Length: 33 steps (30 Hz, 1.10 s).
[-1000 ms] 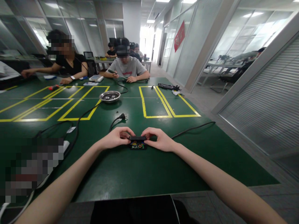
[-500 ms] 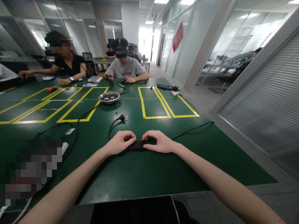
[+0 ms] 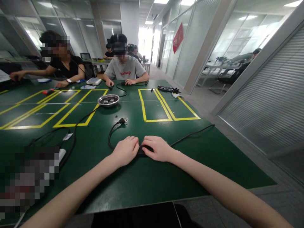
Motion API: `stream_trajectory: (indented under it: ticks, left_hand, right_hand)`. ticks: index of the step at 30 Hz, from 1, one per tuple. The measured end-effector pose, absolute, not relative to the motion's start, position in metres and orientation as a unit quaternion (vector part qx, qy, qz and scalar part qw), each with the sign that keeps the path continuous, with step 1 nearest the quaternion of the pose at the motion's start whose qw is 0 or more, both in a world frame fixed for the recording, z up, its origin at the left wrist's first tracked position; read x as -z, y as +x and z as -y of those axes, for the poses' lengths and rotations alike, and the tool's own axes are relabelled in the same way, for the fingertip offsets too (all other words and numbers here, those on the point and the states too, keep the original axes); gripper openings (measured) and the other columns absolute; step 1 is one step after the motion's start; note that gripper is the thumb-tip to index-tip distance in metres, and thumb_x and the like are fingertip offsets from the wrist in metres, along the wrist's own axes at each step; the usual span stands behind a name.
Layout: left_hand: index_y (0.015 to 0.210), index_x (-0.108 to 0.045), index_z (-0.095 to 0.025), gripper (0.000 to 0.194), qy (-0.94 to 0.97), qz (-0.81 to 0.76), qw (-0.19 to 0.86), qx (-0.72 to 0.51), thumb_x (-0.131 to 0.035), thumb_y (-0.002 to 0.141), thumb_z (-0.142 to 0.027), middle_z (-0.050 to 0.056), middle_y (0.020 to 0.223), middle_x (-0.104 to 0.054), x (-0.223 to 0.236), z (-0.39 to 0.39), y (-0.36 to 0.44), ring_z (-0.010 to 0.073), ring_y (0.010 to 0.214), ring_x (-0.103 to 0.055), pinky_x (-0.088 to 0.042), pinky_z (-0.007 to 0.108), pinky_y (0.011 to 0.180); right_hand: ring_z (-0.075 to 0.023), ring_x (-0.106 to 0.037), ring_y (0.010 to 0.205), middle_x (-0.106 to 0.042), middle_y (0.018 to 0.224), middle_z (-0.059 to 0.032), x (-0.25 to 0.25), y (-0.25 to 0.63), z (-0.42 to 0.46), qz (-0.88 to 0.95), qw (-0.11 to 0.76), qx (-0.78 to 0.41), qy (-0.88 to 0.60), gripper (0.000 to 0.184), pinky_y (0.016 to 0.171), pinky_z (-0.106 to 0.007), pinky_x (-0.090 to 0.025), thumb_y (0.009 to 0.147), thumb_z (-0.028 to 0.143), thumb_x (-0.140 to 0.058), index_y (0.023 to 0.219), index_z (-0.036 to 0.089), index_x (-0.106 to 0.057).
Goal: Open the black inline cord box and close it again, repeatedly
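A black power adapter point(image 3: 142, 153) lies flat on the green table point(image 3: 133, 186), mostly covered by my hands. My left hand point(image 3: 125, 150) is curled over its left end, with thumb and fingers closed against it. From the other side, my right hand point(image 3: 158, 148) grips the right end, thumb in front and fingers behind. On the left a black cord point(image 3: 109, 137) loops away to a plug point(image 3: 122, 121) with its prongs pointing right. Another thin cable point(image 3: 192, 135) runs out from behind my right hand towards the right table edge.
Beyond the plug stands a metal bowl point(image 3: 101, 104) with small metal parts inside. Yellow tape point(image 3: 158, 120) marks rectangles, and a folded black tripod point(image 3: 168, 89) lies at the far right. A blurred-out item point(image 3: 30, 177) sits at near left. Two people sit across the table.
My left hand has rolled over the adapter's left end, hiding more of it, and my right fingers have come closer to the left hand. Across the table, a person's raised hand has lowered.
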<state>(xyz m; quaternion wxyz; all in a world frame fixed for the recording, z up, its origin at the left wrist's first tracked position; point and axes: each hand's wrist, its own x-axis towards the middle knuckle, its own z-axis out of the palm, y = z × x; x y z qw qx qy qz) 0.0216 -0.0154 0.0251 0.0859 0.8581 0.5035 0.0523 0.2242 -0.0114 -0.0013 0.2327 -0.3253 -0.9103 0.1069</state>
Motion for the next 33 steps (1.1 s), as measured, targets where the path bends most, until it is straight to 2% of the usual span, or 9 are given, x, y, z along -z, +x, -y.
stream_trajectory:
  ticks: [6,12,18,27,31,33]
  left_hand:
    - [0.088,-0.067,-0.017,0.034,0.856,-0.511,0.076,0.024,-0.037,0.103,-0.024,0.012,0.092,-0.072,-0.037,0.012,0.035,0.0267,0.087,-0.072,-0.052,0.035,0.075]
    - [0.080,-0.069,-0.017,0.037,0.859,-0.505,0.086,0.010,-0.040,0.101,-0.026,0.012,0.086,-0.073,-0.035,0.009,0.033,0.0266,0.081,-0.072,-0.051,0.035,0.073]
    - [0.084,-0.064,-0.019,0.030,0.862,-0.499,0.089,-0.009,-0.040,0.100,-0.024,0.009,0.087,-0.072,-0.030,0.012,0.026,0.0250,0.080,-0.071,-0.049,0.034,0.072]
    - [0.092,-0.062,-0.020,0.027,0.869,-0.487,0.079,-0.019,-0.038,0.105,-0.026,0.008,0.089,-0.074,-0.030,0.018,0.026,0.0255,0.081,-0.072,-0.046,0.033,0.069]
    - [0.088,-0.066,-0.019,0.037,0.885,-0.458,0.081,0.000,-0.036,0.107,-0.029,0.008,0.089,-0.075,-0.032,0.018,0.027,0.0250,0.082,-0.073,-0.046,0.032,0.068]
    - [0.086,-0.068,-0.017,0.042,0.897,-0.436,0.068,0.013,-0.034,0.107,-0.028,0.009,0.089,-0.075,-0.033,0.018,0.026,0.0246,0.079,-0.073,-0.046,0.032,0.066]
  right_hand:
    - [-0.0172,-0.060,0.075,-0.065,0.082,-0.0030,0.006,0.222,0.013,0.894,0.260,-0.117,-0.344,0.006,0.069,-0.027,-0.046,0.089,0.021,-0.062,0.083,0.020,-0.062]
    - [-0.0151,-0.058,0.069,-0.063,0.078,-0.0010,0.003,0.223,0.012,0.893,0.268,-0.152,-0.329,0.008,0.065,-0.026,-0.045,0.087,0.021,-0.063,0.079,0.021,-0.060]
    - [-0.0172,-0.061,0.076,-0.066,0.083,-0.0031,0.002,0.223,0.017,0.890,0.284,-0.148,-0.323,0.006,0.069,-0.028,-0.048,0.090,0.025,-0.061,0.085,0.021,-0.061]
    - [-0.0173,-0.059,0.077,-0.064,0.085,-0.0029,-0.002,0.225,0.018,0.897,0.249,-0.172,-0.322,0.017,0.069,-0.027,-0.044,0.088,0.032,-0.072,0.084,0.021,-0.060]
    - [-0.0148,-0.056,0.069,-0.064,0.080,-0.0007,-0.008,0.225,0.021,0.888,0.219,-0.193,-0.356,0.021,0.064,-0.026,-0.038,0.086,0.035,-0.076,0.086,0.020,-0.061]
    - [-0.0138,-0.054,0.064,-0.063,0.075,0.0007,-0.011,0.224,0.022,0.881,0.190,-0.202,-0.383,0.021,0.061,-0.025,-0.034,0.090,0.037,-0.072,0.086,0.020,-0.062]
